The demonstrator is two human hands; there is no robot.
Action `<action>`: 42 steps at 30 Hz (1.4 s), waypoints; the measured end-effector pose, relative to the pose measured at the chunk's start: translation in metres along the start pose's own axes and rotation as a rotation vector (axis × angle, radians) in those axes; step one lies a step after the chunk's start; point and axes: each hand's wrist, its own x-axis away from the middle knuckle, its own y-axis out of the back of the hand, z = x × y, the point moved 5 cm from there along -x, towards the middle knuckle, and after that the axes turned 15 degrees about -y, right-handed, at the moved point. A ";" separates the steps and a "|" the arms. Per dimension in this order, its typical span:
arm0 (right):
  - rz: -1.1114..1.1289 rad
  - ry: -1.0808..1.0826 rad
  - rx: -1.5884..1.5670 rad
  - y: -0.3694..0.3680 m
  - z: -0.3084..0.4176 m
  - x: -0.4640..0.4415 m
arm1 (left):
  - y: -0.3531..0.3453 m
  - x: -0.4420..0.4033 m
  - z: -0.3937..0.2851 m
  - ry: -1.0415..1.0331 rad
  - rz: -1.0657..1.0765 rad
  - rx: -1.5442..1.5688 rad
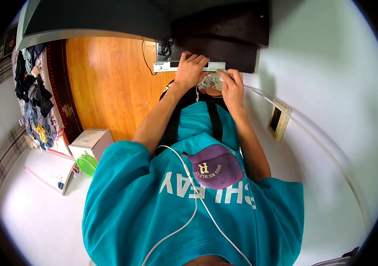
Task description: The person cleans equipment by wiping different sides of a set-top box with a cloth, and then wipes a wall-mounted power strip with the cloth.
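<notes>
As LH [192,70] touches box [166,66], wires [165,50] nr.

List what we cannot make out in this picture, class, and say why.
All in the head view:
- Middle of the silver box: hidden by the left hand.
- What the right hand touches there: too small.
- Far end of the dark screen: cut off, top edge.
- White cord ends: cut off, bottom edge.

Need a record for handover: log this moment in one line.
left hand: across silver-fronted box | right hand: fingers at box's right end | black cables: bunched near its left end | grip: unclear
</notes>
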 end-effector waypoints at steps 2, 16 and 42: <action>-0.012 0.003 -0.022 -0.001 0.001 0.001 | -0.004 -0.001 0.001 0.004 0.025 -0.002; -0.032 0.022 0.035 -0.008 0.013 -0.005 | -0.003 -0.004 0.004 0.004 0.051 -0.021; -0.137 -0.100 0.010 0.031 -0.007 -0.007 | -0.006 0.000 0.006 -0.033 0.066 -0.017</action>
